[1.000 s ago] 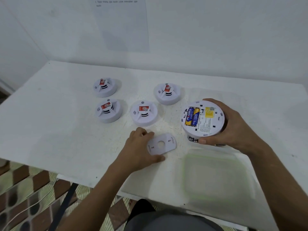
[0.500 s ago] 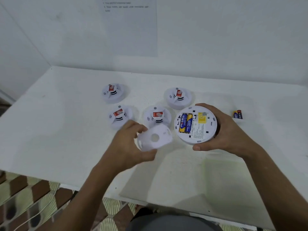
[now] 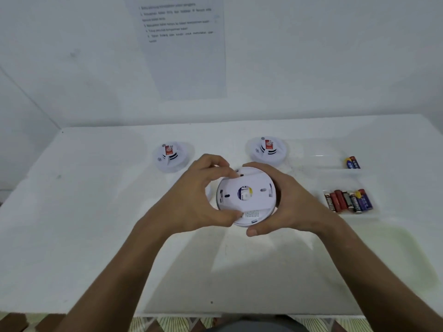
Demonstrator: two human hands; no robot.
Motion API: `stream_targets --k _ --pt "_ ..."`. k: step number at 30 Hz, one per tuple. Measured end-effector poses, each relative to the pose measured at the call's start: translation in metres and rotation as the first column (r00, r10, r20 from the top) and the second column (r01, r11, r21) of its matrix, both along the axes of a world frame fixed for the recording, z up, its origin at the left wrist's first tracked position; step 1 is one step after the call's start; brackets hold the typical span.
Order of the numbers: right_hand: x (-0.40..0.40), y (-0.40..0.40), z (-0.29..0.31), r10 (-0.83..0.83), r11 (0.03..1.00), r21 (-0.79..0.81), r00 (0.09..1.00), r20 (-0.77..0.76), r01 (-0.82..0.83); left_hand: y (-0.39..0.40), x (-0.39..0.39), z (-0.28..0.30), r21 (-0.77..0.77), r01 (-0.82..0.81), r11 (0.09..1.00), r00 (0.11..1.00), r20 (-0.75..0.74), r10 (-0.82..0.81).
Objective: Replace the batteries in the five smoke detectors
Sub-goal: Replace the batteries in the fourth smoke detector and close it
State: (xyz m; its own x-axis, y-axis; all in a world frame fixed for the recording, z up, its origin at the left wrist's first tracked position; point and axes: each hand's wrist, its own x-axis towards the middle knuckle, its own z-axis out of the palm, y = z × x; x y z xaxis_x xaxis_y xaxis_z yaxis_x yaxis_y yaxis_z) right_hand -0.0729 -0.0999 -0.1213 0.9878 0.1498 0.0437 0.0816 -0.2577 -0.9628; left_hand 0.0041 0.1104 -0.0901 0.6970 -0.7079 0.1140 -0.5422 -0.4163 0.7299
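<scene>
1. Hands meet over the middle of a white table [image 3: 96, 236], both wrapped round one round white smoke detector [image 3: 249, 218] held with its back towards the camera.
2. The left hand [image 3: 191, 202] curls round the detector's left side, its fingertips on the upper left rim and its thumb [image 3: 227, 214] pressed onto the lower left of the back.
3. The right hand [image 3: 290, 204] grips the right side, fingers curved over the top edge and thumb [image 3: 257, 230] under the lower rim.
4. A white mounting plate [image 3: 247, 188] covers the back of the held detector; through its centre hole a patch of blue and yellow shows.
5. Two more smoke detectors stand face up on the table beyond the hands: one at the far left [image 3: 170, 156], one at the far right [image 3: 268, 149], each with a red label on top.
6. A sliver of another white round object [image 3: 208, 192] shows behind the left hand; what it is cannot be told.
7. To the right, well apart from the hands, a cluster of AA batteries [image 3: 347, 201] in red, black and blue lies in a clear tray [image 3: 374, 212].
8. Further back on the right, a blue and yellow battery pair [image 3: 352, 162] lies alone.
9. A printed instruction sheet [image 3: 184, 44] hangs on the white wall behind the table; its text is too blurred to read.
</scene>
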Motion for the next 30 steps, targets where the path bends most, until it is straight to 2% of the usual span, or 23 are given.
stream_targets --k 11,14,18,21,25,30 --pt "0.009 0.034 -0.007 -0.080 0.995 -0.055 0.997 0.007 0.080 0.031 0.025 0.003 0.116 0.082 0.990 0.997 -0.022 -0.080" --pt "0.014 0.040 -0.004 -0.090 0.995 -0.048 0.996 0.022 0.091 0.036 0.030 0.003 0.089 0.089 0.992 0.994 -0.077 -0.083" --pt "0.020 0.045 -0.002 -0.095 0.995 -0.026 0.995 0.039 0.096 0.046 0.036 0.004 0.002 0.077 0.997 0.945 -0.318 -0.073" --pt "0.026 0.049 -0.003 -0.091 0.996 -0.022 0.995 0.044 0.092 0.051 0.044 0.002 -0.039 0.095 0.995 0.910 -0.402 -0.103" --pt "0.033 0.051 -0.005 -0.076 0.997 -0.014 0.996 0.043 0.076 0.053 0.052 -0.005 -0.122 0.097 0.988 0.908 -0.396 -0.138" --pt "0.039 0.050 -0.006 -0.070 0.997 -0.025 0.997 0.044 0.072 0.053 0.058 -0.009 -0.125 0.107 0.986 0.919 -0.365 -0.146"
